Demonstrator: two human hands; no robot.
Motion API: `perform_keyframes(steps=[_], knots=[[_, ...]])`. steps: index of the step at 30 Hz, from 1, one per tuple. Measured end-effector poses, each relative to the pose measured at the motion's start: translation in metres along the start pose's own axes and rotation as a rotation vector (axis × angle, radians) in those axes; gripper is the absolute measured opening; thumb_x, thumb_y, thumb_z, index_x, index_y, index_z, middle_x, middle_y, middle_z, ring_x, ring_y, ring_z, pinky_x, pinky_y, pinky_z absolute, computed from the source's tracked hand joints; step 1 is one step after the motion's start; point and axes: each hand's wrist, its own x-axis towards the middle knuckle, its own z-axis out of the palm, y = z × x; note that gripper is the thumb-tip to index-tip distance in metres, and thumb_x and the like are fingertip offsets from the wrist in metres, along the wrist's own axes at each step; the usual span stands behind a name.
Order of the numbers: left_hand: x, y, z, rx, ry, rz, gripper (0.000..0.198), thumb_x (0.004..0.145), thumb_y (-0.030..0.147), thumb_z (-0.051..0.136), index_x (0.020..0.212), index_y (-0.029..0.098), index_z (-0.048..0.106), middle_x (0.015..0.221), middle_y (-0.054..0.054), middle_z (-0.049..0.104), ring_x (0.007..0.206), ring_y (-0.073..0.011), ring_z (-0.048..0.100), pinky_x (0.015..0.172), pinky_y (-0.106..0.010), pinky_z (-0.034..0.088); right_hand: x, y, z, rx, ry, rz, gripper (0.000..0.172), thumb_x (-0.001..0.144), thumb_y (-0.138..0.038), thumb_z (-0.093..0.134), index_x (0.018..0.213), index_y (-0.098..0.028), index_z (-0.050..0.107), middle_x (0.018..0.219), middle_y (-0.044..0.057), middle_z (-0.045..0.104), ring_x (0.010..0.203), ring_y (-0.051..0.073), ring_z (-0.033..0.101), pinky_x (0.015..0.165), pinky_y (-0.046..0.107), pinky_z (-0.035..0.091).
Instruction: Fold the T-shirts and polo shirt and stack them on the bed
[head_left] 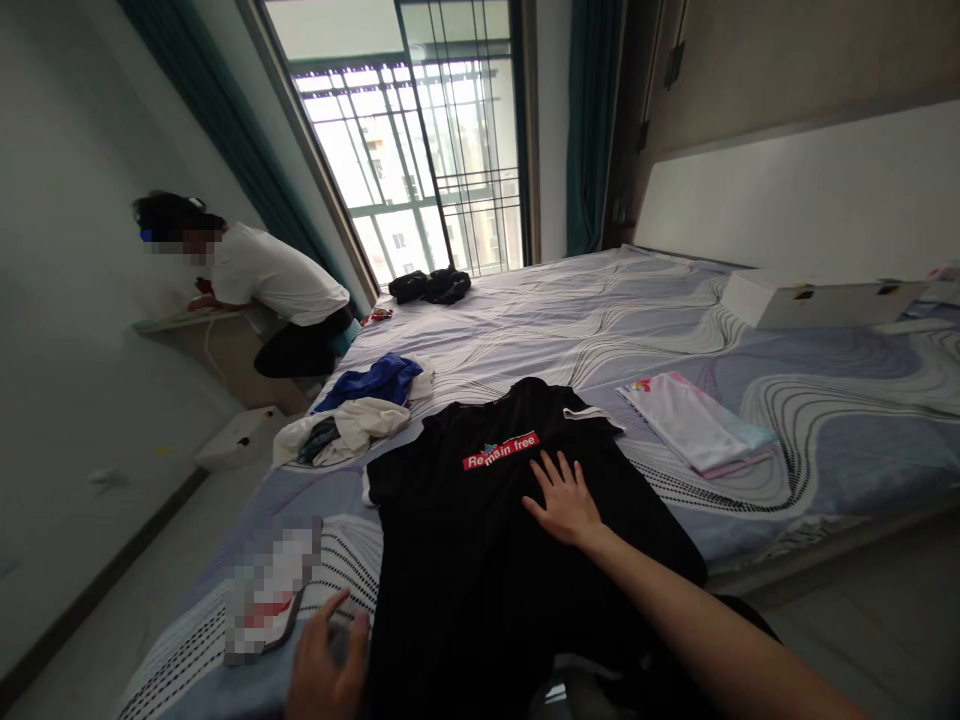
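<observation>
A black T-shirt (465, 520) with white sleeve edges and a red "Remain free" print lies spread on the bed, collar pointing away from me. My right hand (562, 500) rests flat on its chest, just below the print, fingers spread. At the lower left, my left hand (330, 650) is beside the shirt's left edge, its fingers apart and holding nothing that I can see. Close to it on the bedsheet lies a flat, partly blurred-out item (277, 590), perhaps a phone.
Crumpled blue and white clothes (367, 400) lie beyond the shirt's left sleeve. A folded white-and-pink cloth (697, 420) is to the right. A white box (817, 300) stands farther back. Black items (431, 285) lie near the window. Another person (277, 280) leans over a desk (210, 345).
</observation>
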Motion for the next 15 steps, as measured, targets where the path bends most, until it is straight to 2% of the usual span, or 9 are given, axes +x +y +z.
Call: perform_keyframes(steps=[1,3,5,7,9,11,13,15], knots=[[0.026,0.012,0.011,0.002,-0.001,0.050,0.062,0.084,0.061,0.044,0.130,0.021,0.055,0.135,-0.013,0.060,0.122,-0.0323,0.058,0.108,-0.048,0.045,0.006,0.002,0.001,0.002,-0.001,-0.001,0.076,0.095,-0.065,0.036,0.159,-0.023,0.028,0.168,0.004,0.013,0.154,0.034,0.004,0.122,0.054,0.001],[0.078,0.036,0.035,0.102,0.023,0.023,0.067,0.086,0.058,0.039,0.130,0.010,0.054,0.137,-0.021,0.057,0.133,-0.0351,0.049,0.114,-0.050,0.037,0.017,0.011,0.001,0.003,-0.009,0.005,0.075,0.096,-0.064,0.036,0.159,-0.024,0.028,0.168,0.004,0.015,0.154,0.031,0.006,0.122,0.053,0.002],[0.123,0.057,0.055,0.190,0.008,-0.060,0.067,0.089,0.057,0.033,0.131,0.009,0.054,0.137,-0.022,0.058,0.134,-0.0361,0.049,0.112,-0.052,0.037,0.029,0.028,-0.003,-0.005,-0.005,0.050,0.073,0.097,-0.062,0.035,0.158,-0.023,0.028,0.167,0.004,0.016,0.154,0.030,0.009,0.122,0.052,0.004],[0.154,0.070,0.067,0.234,-0.001,-0.120,0.069,0.091,0.059,0.028,0.131,0.010,0.055,0.137,-0.022,0.058,0.133,-0.0365,0.050,0.111,-0.053,0.036,0.041,0.049,-0.008,-0.020,0.015,0.100,0.070,0.098,-0.059,0.034,0.158,-0.022,0.030,0.167,0.006,0.017,0.154,0.029,0.011,0.122,0.051,0.006],[0.174,0.072,0.074,0.248,0.012,-0.123,0.067,0.089,0.061,0.033,0.129,0.012,0.057,0.137,-0.021,0.058,0.132,-0.0368,0.050,0.111,-0.053,0.035,0.053,0.070,-0.015,-0.034,0.020,0.094,0.066,0.098,-0.057,0.034,0.157,-0.026,0.032,0.167,0.005,0.019,0.153,0.028,0.013,0.122,0.051,0.007],[0.188,0.066,0.077,0.235,-0.003,-0.086,0.055,0.085,0.058,0.042,0.117,0.018,0.064,0.134,-0.017,0.061,0.128,-0.0360,0.053,0.109,-0.052,0.036,0.065,0.088,-0.022,-0.049,0.009,0.046,0.063,0.098,-0.057,0.035,0.156,-0.030,0.034,0.166,0.004,0.024,0.152,0.028,0.017,0.122,0.050,0.008],[0.201,0.054,0.077,0.159,-0.055,-0.060,0.041,0.080,0.052,0.049,0.100,0.022,0.068,0.122,-0.013,0.068,0.116,-0.0339,0.060,0.101,-0.047,0.043,0.080,0.101,-0.027,-0.067,0.007,0.028,0.062,0.099,-0.055,0.035,0.156,-0.031,0.034,0.163,0.005,0.031,0.150,0.027,0.024,0.122,0.050,0.006],[0.213,0.041,0.076,0.054,-0.071,-0.081,0.035,0.076,0.051,0.053,0.089,0.023,0.068,0.100,-0.009,0.072,0.097,-0.0308,0.065,0.088,-0.042,0.047,0.096,0.110,-0.029,-0.084,0.033,0.074,0.061,0.099,-0.053,0.035,0.156,-0.030,0.034,0.161,0.006,0.035,0.147,0.026,0.029,0.121,0.049,0.004]])
